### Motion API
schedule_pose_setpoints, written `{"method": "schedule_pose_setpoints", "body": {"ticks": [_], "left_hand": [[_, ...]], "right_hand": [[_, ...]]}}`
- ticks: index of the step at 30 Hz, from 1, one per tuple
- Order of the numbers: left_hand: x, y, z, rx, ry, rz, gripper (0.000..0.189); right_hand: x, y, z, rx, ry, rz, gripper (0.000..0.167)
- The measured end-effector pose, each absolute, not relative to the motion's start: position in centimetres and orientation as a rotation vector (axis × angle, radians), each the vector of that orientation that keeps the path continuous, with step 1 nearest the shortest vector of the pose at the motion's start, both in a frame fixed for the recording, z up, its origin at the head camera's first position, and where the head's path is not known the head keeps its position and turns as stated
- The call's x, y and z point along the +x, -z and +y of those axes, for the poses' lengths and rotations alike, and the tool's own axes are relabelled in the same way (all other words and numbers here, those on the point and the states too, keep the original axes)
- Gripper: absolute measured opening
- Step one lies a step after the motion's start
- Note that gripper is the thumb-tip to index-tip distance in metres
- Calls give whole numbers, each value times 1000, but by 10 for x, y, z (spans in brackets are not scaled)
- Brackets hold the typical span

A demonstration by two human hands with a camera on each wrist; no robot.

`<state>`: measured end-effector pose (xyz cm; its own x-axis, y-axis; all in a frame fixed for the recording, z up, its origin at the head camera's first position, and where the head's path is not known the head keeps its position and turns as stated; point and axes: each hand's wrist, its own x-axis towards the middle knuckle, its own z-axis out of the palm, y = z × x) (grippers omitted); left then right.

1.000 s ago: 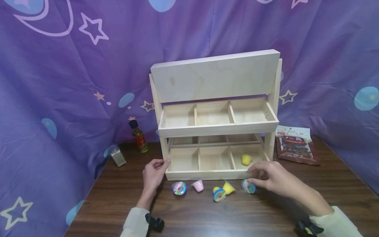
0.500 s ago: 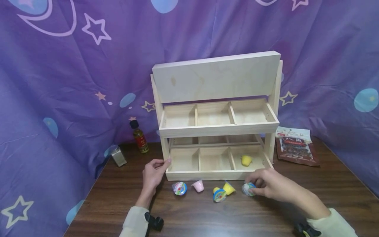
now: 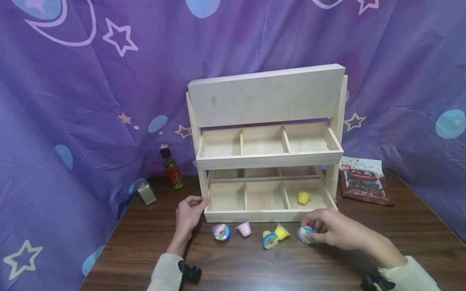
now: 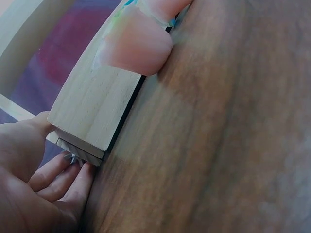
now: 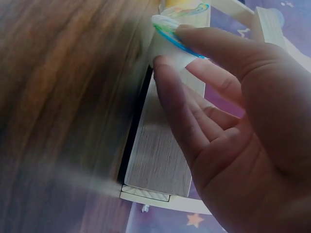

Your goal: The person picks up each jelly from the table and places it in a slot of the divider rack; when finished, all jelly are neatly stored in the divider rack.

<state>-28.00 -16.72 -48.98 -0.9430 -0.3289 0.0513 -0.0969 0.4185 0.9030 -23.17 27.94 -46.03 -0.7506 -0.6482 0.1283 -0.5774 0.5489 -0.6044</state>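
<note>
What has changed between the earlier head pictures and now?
The right hand drew slightly back from the wooden rack, and its fingers took hold of the rightmost tabletop cup. The left hand stayed at the rack's left end; the other cups stayed put.

High and set back, the head view faces forward and down over the table (image 3: 236, 266) and rack (image 3: 269, 159); close in, the left wrist view looks right, the right wrist view left, sharing the rack's lower front.
</note>
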Motion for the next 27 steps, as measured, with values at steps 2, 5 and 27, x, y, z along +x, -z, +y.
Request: {"method": "schedule_pose_setpoints", "body": {"ticks": [2, 5, 27], "left_hand": [[-280, 491, -168, 373, 1539, -2450, 47], [-280, 491, -169, 374, 1541, -2447, 47], [-281, 493, -167, 364, 1582, -2420, 44]], "right_hand": [[-233, 459, 280, -1053, 992, 2679, 19], [-234, 454, 282, -1047, 1048, 2711, 19], [-261, 451, 305, -518, 828, 3310, 26]]}}
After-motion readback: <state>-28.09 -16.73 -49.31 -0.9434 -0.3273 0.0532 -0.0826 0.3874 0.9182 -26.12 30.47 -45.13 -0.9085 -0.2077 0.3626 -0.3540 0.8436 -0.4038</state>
